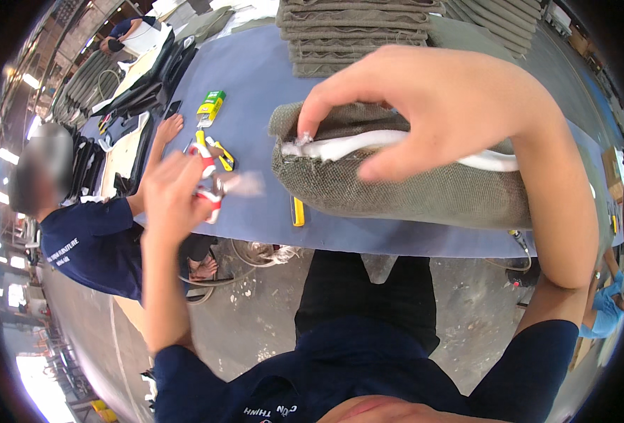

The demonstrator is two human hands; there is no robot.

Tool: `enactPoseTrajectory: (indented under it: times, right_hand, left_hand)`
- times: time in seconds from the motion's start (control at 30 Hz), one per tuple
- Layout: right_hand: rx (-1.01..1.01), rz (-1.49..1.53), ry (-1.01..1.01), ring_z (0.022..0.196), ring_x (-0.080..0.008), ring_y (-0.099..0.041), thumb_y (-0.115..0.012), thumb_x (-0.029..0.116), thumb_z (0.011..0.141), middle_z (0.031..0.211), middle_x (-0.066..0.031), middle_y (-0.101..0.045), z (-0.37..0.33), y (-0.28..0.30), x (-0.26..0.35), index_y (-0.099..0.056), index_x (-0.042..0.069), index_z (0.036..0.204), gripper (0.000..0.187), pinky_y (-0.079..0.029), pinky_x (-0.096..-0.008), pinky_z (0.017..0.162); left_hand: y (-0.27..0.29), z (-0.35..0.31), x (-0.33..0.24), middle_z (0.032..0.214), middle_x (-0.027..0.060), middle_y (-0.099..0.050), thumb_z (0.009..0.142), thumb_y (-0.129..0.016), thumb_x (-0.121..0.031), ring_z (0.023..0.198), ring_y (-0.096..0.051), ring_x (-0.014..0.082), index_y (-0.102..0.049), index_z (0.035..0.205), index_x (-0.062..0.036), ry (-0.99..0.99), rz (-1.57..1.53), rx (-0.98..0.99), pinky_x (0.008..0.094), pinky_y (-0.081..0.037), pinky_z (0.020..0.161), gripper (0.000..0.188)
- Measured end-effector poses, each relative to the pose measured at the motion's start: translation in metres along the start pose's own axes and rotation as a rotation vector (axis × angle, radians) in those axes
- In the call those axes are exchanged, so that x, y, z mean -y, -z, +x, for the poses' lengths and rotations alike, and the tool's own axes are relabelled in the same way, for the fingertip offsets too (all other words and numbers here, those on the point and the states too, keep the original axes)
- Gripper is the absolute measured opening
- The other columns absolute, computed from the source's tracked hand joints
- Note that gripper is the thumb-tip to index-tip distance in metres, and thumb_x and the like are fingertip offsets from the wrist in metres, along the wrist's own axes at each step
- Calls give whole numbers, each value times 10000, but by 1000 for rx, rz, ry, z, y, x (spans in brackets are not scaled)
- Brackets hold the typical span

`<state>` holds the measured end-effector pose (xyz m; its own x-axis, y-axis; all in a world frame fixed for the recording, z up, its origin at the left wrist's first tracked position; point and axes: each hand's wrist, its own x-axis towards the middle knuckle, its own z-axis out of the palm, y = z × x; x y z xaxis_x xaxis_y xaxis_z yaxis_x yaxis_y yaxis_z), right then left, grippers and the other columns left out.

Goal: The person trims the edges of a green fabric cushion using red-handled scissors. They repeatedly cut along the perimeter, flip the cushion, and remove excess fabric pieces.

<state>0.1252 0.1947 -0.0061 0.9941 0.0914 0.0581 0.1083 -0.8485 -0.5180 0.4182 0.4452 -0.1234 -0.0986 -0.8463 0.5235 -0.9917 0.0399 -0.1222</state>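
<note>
A pair of red-and-white handled snips point(210, 185) is gripped in my left hand point(174, 194), over the left part of the table. Their blades are blurred and point right, toward the cushion. A grey-green fabric cushion point(411, 194) lies along the table's near edge, with its seam side up and a white cord-like strip point(347, 146) running along the opening. Arched over it is my right hand point(435, 106), thumb and index finger apart. Its index fingertip touches a small tuft of whitish fluff at the cushion's left end. The strip's middle is hidden behind this hand.
On the blue-grey table point(248, 77) lie a green-and-yellow box point(211, 106), a yellow cutter point(224, 156) and a yellow bar point(297, 210). Stacked grey-green covers point(361, 35) stand at the back. A co-worker point(93, 240) sits close on the left, one hand on the table.
</note>
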Motion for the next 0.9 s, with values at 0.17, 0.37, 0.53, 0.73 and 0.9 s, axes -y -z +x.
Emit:
enactPoseTrajectory:
  times: [0.17, 0.37, 0.53, 0.73, 0.9]
  right_hand:
    - [-176, -143, 147, 1007, -321, -727, -849, 162, 866, 1083, -143, -766, 8, -8, -12, -773, 21, 1018, 220, -547, -405, 894]
    - [-440, -186, 415, 867, -365, -700, -829, 141, 852, 883, -165, -725, 26, -26, -26, -763, -2, 878, 159, -532, -446, 787]
    - [-329, -165, 213, 869, -310, -703, -848, 116, 860, 1000, -129, -751, 28, -17, -17, -715, -6, 862, 180, -542, -398, 803]
    - [-287, -34, 113, 842, -171, -629, -789, 159, 954, 917, -66, -692, 29, -22, -12, -685, -24, 899, 217, -496, -324, 798]
    - [-234, -1, 15, 872, -153, -619, -773, 197, 967, 909, -48, -673, 32, -27, -13, -692, -16, 906, 236, -485, -329, 853]
  left_hand:
    - [-112, -57, -66, 591, 6, -508, 929, -872, -266, 584, -451, 60, -747, 990, -39, 795, -533, -28, 296, -410, 535, 266]
    - [-185, -103, -119, 617, 67, -582, 926, -843, -329, 637, -492, 91, -716, 835, 15, 1058, -726, 239, 346, -467, 603, 378]
    - [-189, -115, -95, 628, 19, -607, 952, -827, -390, 621, -528, 99, -704, 786, 12, 1181, -818, 261, 332, -463, 593, 451]
    - [-142, -81, -75, 623, -1, -460, 1069, -449, -637, 612, -441, 142, -658, 1118, -35, 977, -1947, -161, 301, -357, 575, 639]
    - [-121, -70, -82, 660, 36, -472, 972, -365, -761, 625, -450, 176, -575, 1158, -11, 519, -2315, -254, 304, -410, 582, 800]
